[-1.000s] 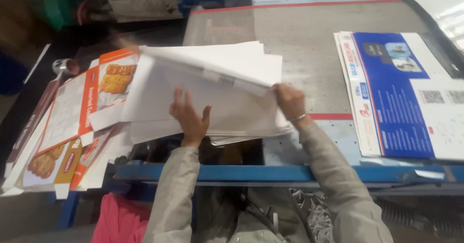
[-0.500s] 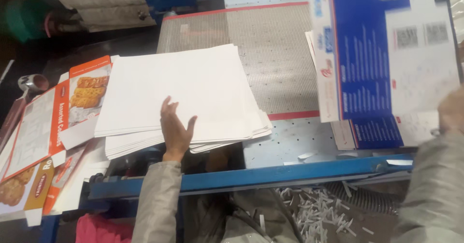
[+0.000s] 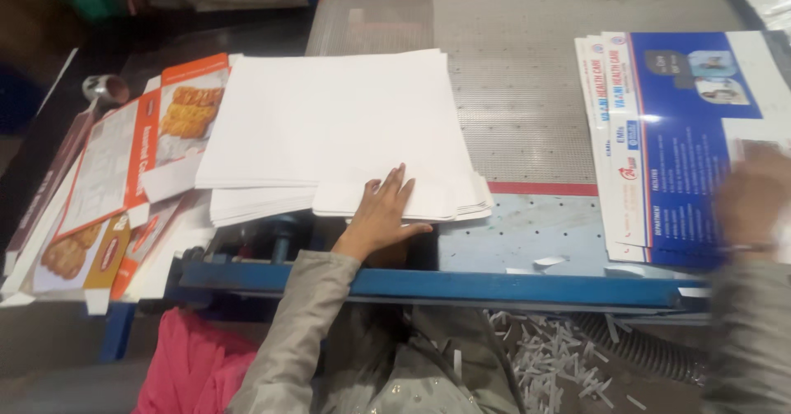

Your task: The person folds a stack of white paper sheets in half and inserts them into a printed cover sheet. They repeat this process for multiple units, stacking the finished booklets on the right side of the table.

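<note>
My left hand [image 3: 381,214] lies flat, fingers spread, on the near edge of a thick stack of white sheets [image 3: 338,126] on the work table. My right hand [image 3: 754,200] is blurred and rests on a stack of blue and white printed sheets [image 3: 667,134] at the right side of the table. Whether it grips a sheet cannot be made out. Both arms wear grey sleeves.
The table has a perforated grey top [image 3: 527,84] with a red line and a blue front rail [image 3: 494,286]. Orange and white printed cartons with biscuit pictures [image 3: 124,175] lie fanned at the left. Paper scraps [image 3: 544,364] litter the floor below. Pink cloth [image 3: 189,364] shows bottom left.
The lifted white sheets were laid flat on the stack. My right hand left the white stack, raised the blue printed sheets, then set them down flat at the right.
</note>
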